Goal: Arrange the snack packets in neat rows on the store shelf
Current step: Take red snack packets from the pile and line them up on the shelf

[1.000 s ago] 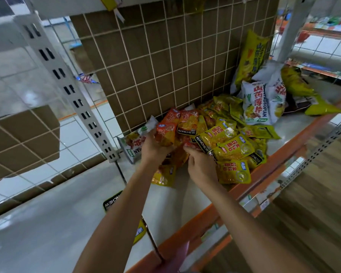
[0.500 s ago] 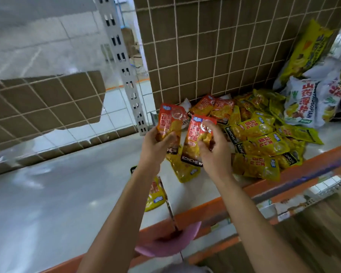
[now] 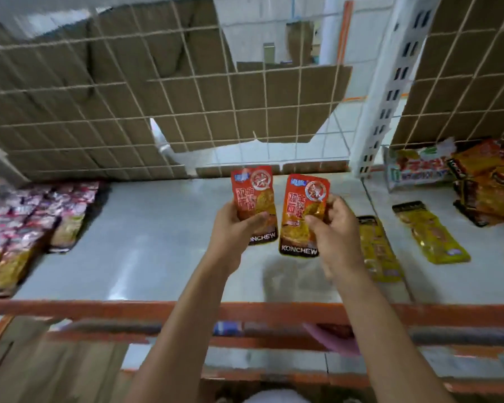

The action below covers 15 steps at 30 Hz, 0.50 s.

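Observation:
My left hand (image 3: 237, 228) grips an orange KONCHEW snack packet (image 3: 253, 196) upright above the white shelf (image 3: 146, 242). Beside it, my right hand (image 3: 333, 228) pinches a second orange packet (image 3: 301, 210), also upright and slightly lower. Both packets hang over the bare middle of the shelf, close together but apart. Two yellow packets lie flat to the right, one (image 3: 377, 248) just behind my right hand and one (image 3: 431, 232) farther right. A heap of orange packets (image 3: 489, 184) lies at the far right.
Pink and yellow packets (image 3: 32, 222) lie in rows at the shelf's left end. A wire grid backed with torn cardboard (image 3: 128, 97) closes the back. A white slotted upright (image 3: 387, 91) stands right of centre. The orange front rail (image 3: 128, 309) runs along the near edge.
Both hands lifted an orange packet each out of the heap and carried them left; the heap now sits at the far right and the view faces the left shelf bay.

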Motion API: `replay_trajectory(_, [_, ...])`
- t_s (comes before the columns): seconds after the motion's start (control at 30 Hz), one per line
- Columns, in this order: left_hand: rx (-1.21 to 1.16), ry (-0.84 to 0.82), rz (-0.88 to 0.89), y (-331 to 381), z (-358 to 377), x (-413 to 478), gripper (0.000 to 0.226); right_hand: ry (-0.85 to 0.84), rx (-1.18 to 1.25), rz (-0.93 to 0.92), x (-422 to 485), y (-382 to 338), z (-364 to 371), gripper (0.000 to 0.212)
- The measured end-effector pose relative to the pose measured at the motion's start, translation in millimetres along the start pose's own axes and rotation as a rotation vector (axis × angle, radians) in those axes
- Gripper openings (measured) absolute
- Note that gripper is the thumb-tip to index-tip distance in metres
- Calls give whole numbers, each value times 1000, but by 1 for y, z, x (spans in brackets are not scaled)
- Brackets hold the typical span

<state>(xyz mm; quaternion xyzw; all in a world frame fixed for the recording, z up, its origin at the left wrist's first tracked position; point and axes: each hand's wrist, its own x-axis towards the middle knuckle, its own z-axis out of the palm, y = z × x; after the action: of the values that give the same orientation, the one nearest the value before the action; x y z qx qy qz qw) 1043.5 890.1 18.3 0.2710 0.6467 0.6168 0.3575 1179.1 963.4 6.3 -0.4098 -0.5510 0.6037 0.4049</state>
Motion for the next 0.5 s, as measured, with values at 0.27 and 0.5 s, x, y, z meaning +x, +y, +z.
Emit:
replay_trajectory(0.27, [70, 246, 14, -5, -161, -6, 24, -76, -59, -11, -40, 23, 165, 20])
replay_trajectory(0.5, [207, 441, 77, -14, -284, -19, 33, -166, -122, 65, -49, 37, 281, 16])
